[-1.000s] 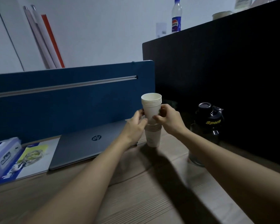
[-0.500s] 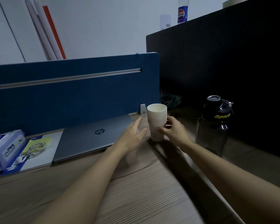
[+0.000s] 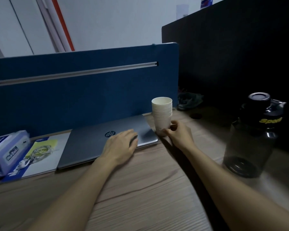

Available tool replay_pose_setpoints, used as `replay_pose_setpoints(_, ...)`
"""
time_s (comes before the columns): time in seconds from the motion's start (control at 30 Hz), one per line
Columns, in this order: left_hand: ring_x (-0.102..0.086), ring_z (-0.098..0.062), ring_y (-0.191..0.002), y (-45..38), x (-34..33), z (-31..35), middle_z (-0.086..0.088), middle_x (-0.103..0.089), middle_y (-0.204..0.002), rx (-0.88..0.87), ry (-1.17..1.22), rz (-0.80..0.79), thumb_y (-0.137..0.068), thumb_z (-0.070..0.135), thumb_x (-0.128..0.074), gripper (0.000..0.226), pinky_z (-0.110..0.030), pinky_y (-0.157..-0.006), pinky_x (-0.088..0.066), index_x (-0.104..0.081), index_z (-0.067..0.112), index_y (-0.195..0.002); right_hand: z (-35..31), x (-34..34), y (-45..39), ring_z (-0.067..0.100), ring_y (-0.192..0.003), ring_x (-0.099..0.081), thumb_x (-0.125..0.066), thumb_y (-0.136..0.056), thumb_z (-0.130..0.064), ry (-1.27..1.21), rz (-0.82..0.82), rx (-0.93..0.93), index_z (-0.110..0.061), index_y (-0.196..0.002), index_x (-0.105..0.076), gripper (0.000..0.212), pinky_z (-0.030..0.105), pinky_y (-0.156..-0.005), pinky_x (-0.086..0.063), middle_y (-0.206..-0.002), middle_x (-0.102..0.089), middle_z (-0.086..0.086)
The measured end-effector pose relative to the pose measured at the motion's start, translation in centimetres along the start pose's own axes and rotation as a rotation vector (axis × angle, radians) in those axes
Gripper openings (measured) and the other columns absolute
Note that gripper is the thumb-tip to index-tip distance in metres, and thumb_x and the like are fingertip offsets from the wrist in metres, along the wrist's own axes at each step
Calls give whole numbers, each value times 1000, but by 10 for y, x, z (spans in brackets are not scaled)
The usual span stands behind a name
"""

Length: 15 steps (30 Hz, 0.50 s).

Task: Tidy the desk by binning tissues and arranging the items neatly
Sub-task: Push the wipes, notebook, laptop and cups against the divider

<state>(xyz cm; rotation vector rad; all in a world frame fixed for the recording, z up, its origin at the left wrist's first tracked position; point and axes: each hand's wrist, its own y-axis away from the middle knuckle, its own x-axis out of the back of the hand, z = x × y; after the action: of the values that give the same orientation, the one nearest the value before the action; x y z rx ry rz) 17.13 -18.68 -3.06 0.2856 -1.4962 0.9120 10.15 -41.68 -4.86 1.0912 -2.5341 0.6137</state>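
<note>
A stack of white paper cups [image 3: 162, 112] stands upright on the wooden desk [image 3: 140, 189], right of a closed grey laptop [image 3: 90, 144]. My right hand [image 3: 178, 135] touches the stack's base with thumb and fingertips curled around it. My left hand [image 3: 122, 145] lies flat, fingers spread, on the laptop lid's right part. A tissue pack [image 3: 7, 147] sits at the far left beside a booklet [image 3: 40, 157] with a coiled white cable [image 3: 38, 151] on it.
A dark sports bottle [image 3: 252, 135] stands at the right. A blue partition [image 3: 83, 90] closes off the back, a black panel [image 3: 232, 55] the right. Some dark crumpled stuff [image 3: 188, 100] lies in the shadowed corner behind the cups.
The two halves of the cup stack were pushed together and set down on the desk. My left hand let go and moved left onto the laptop lid; my right hand stays at the stack's base.
</note>
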Motion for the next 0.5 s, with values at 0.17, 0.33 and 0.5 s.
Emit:
replay_pose_setpoints(0.17,-57,-15,-117,3,-12,0,8,-66,-124,2,-2,115,-98,37,-42,32,-34,-94,-44,-64,26,-120,-3,-22,-25,17,-90,-66,-75,-76,-29,8,-52,22,-18,-103,-70,30,31,-75,-49,-96,-74,-2)
replay_pose_setpoints(0.33,-58,-14,-115,1,-12,2,10,-66,-122,20,-5,127,-98,40,-39,34,-33,-92,-44,-63,28,-120,-6,-35,-48,22,-87,-66,-75,-74,-27,52,-39,56,-13,-97,-73,27,34,-74,-50,-92,-74,3)
replay_pose_setpoints(0.5,-59,-14,-112,-2,-16,-2,10,-66,-121,27,-23,142,-98,42,-36,35,-33,-89,-45,-63,29,-117,-7,-51,-69,21,-78,-65,-74,-76,-32,101,-39,56,-13,-90,-72,23,30,-63,-43,-81,-72,4)
